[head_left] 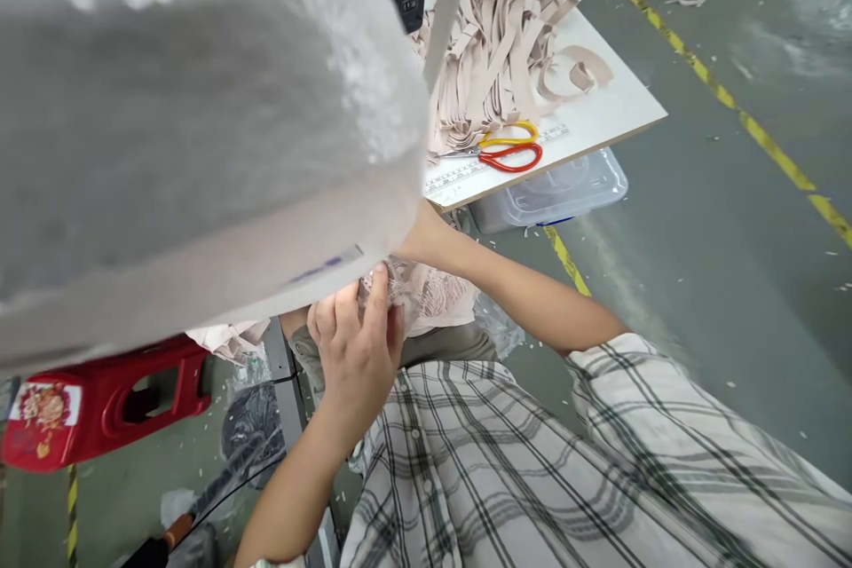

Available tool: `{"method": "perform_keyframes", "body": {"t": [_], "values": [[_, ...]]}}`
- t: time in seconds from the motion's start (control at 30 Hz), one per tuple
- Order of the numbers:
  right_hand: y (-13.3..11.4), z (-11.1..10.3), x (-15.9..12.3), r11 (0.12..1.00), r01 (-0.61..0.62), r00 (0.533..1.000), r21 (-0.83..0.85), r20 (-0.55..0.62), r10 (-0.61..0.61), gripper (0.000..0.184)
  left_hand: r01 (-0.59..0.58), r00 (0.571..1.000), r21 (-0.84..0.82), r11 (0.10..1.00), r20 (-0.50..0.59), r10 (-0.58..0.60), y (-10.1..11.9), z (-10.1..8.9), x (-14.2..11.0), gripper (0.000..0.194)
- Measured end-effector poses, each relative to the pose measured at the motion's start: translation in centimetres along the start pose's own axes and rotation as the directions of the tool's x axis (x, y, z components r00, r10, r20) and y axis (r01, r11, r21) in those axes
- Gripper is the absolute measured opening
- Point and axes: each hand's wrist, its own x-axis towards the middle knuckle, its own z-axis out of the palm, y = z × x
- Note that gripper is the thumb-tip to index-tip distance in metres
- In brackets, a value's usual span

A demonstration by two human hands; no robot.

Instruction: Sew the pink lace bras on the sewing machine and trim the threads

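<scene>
A large, blurred white sewing machine head [266, 222] fills the upper left and hides part of the work. Below its edge lies pale pink lace fabric [443, 297], draped over the lap. My left hand [352, 346] rests on the lace from the left, fingers stretched forward and the index finger apart from the others; some fingertips pass behind the machine's edge. My right hand [416, 235] reaches in from the right, above the lace. Only its wrist side shows, and its fingers are hidden behind the machine.
Many beige fabric strips [493, 44] lie on the white table [619, 98], with red-and-yellow-handled scissors [511, 147] near its front edge. Beneath sits a clear plastic box [565, 191]. A red stool [106, 404] stands left, near plastic bags [249, 426]. Yellow tape [719, 89] marks the floor.
</scene>
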Motion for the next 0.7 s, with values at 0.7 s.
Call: {"method": "perform_keyframes", "body": {"t": [0.7], "values": [[-0.07,-0.07,-0.14,0.999,0.015,1.0,-0.035,-0.014,-0.015,0.006,0.02,1.0,-0.06,0.998,0.013,-0.019,0.08,-0.1,0.08,0.048]]}}
